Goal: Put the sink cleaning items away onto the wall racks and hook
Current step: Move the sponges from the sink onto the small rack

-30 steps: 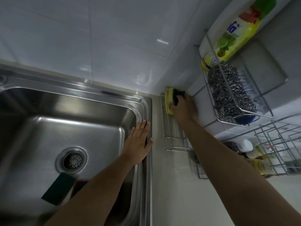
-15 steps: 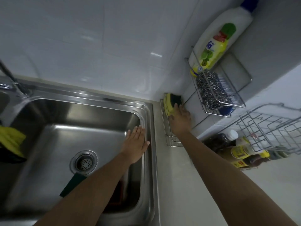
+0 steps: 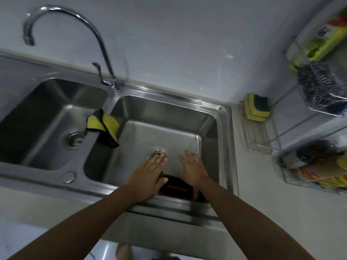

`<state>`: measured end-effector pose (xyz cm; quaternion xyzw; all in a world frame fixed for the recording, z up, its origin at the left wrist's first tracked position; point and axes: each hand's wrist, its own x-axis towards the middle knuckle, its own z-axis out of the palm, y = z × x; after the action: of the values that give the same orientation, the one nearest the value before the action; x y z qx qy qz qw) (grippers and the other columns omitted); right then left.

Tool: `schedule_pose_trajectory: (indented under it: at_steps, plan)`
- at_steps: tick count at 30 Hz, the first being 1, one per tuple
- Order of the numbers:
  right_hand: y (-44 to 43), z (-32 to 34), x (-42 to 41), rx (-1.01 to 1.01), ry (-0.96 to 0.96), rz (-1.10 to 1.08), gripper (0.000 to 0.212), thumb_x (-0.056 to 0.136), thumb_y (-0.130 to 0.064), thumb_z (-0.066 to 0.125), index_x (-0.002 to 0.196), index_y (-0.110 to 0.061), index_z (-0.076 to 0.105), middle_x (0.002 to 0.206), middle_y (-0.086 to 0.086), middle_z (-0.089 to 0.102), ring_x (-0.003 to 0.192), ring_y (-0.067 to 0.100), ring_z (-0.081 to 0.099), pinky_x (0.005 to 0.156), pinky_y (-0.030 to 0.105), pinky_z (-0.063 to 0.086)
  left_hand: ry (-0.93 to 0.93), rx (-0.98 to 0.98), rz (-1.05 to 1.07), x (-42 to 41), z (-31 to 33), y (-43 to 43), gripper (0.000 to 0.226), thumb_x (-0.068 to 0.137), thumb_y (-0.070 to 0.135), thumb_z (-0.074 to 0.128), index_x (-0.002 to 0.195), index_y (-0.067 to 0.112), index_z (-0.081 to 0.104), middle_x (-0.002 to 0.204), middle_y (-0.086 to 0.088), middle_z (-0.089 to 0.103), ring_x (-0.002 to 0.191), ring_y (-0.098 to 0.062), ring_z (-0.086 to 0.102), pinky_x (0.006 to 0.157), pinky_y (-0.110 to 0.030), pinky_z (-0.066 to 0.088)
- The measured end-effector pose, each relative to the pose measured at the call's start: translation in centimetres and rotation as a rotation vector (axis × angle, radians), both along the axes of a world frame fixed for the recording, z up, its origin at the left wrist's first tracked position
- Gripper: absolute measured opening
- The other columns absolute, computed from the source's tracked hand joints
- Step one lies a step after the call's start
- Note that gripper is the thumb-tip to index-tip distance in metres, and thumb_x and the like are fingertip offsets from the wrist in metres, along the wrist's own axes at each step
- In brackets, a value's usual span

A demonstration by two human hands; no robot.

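Note:
Both hands hover inside the right sink basin (image 3: 210,124), fingers spread, holding nothing. My left hand (image 3: 150,173) is over the drain (image 3: 157,152). My right hand (image 3: 193,167) is beside it. Under and between them, at the basin's near wall, lies a dark item with a red-orange part (image 3: 174,188), mostly hidden. A yellow and black cloth (image 3: 105,126) hangs over the divider between the basins. Yellow-green sponges (image 3: 256,107) stand in the low wire rack (image 3: 257,136) on the right wall. Steel wool (image 3: 319,89) and a dish soap bottle (image 3: 323,40) sit in the upper rack.
A curved tap (image 3: 101,45) rises behind the divider. The left basin (image 3: 47,117) has its own drain. A lower wire basket (image 3: 311,171) at the right holds several bottles and jars. Grey counter (image 3: 253,184) runs between the sink and the wall racks.
My right hand has let go of the sponges in the low rack and come back into the right basin. My left hand has moved from the sink rim down over the drain. The view swung left.

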<state>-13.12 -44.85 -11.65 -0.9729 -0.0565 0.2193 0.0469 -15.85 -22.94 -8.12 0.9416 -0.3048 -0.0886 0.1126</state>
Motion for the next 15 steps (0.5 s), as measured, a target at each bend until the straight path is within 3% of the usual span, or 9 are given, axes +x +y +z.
schedule_pose_trajectory:
  at_steps: [2, 5, 6, 8, 10, 15]
  plan:
    - [2.7, -1.4, -0.1, 0.027, 0.109, 0.057, 0.09, 0.081, -0.057, 0.059, 0.154, -0.029, 0.014, 0.164, 0.009, 0.005, 0.146, 0.039, 0.013, 0.119, 0.047, 0.013, 0.002, 0.014, -0.007, -1.6, 0.1, 2.4, 0.067, 0.096, 0.051, 0.027, 0.149, 0.011, 0.018, 0.158, -0.009, 0.02, 0.146, -0.024, 0.018, 0.118, -0.045, 0.007]
    - [6.3, -2.9, 0.2, 0.031, 0.188, 0.183, 0.095, 0.075, -0.049, 0.068, 0.152, -0.031, 0.016, 0.162, 0.009, 0.014, 0.139, 0.04, 0.026, 0.116, 0.047, 0.026, 0.097, 0.033, -0.003, -3.7, -0.2, 5.8, 0.066, 0.097, 0.055, 0.019, 0.151, 0.018, 0.007, 0.16, -0.001, 0.007, 0.147, -0.013, 0.001, 0.119, -0.036, -0.007]
    - [7.3, -3.4, 0.3, 0.005, 0.206, 0.24, 0.096, 0.076, -0.047, 0.069, 0.153, -0.03, 0.015, 0.162, 0.009, 0.013, 0.14, 0.04, 0.025, 0.116, 0.048, 0.026, 0.084, 0.032, -0.002, -4.2, -0.2, 6.8, 0.065, 0.097, 0.055, 0.02, 0.15, 0.019, 0.013, 0.159, -0.001, 0.013, 0.147, -0.012, 0.006, 0.119, -0.039, -0.003]
    - [8.9, -4.4, 0.7, -0.035, 0.237, 0.325, 0.094, 0.081, -0.045, 0.067, 0.155, -0.03, 0.01, 0.164, 0.009, 0.005, 0.145, 0.04, 0.017, 0.118, 0.05, 0.021, 0.019, 0.1, -0.023, -5.3, 0.0, 8.5, 0.059, 0.097, 0.052, 0.025, 0.143, 0.018, 0.038, 0.149, -0.003, 0.042, 0.139, -0.013, 0.035, 0.113, -0.045, 0.019]
    - [10.0, -5.4, 1.4, -0.073, 0.253, 0.397, 0.091, 0.086, -0.039, 0.065, 0.155, -0.032, 0.006, 0.164, 0.009, 0.0, 0.148, 0.038, 0.012, 0.119, 0.052, 0.018, -0.001, 0.132, -0.025, -5.7, 0.0, 9.4, 0.055, 0.096, 0.05, 0.027, 0.133, 0.02, 0.052, 0.135, -0.001, 0.059, 0.127, -0.012, 0.052, 0.105, -0.041, 0.033]
    - [10.5, -6.7, 3.0, -0.207, 0.226, 0.486, 0.073, 0.093, -0.029, 0.057, 0.153, -0.034, 0.018, 0.164, 0.01, 0.007, 0.146, 0.038, 0.018, 0.115, 0.05, 0.026, 0.009, 0.096, -0.015, -5.7, -0.6, 9.7, 0.054, 0.098, 0.048, 0.026, 0.138, 0.019, 0.048, 0.139, -0.002, 0.054, 0.131, -0.014, 0.047, 0.109, -0.04, 0.026]
